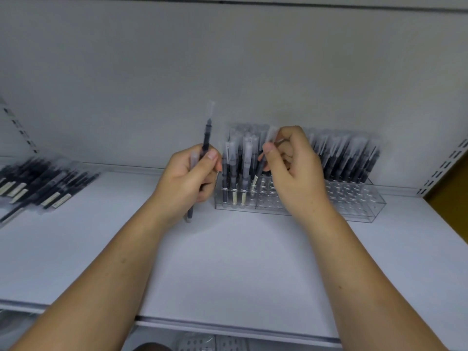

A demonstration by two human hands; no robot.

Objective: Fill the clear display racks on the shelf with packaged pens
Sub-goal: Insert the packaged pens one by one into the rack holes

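White shelf [240, 262] ahead, pale back wall behind. Left hand [188, 173] is curled round what looks like two packaged pens [205, 140], held upright just beside the racks. Right hand [293, 173] pinches one packaged pen [259, 171] between thumb and fingers, tilted, its lower end over the left rack [220, 201]. Two clear racks, side by side. Three pens stand in that rack's front row [233, 173]. The right rack [359, 206] holds pens along its back. Far left, a loose pile of pens [43, 183] lies flat, too blurred to count.
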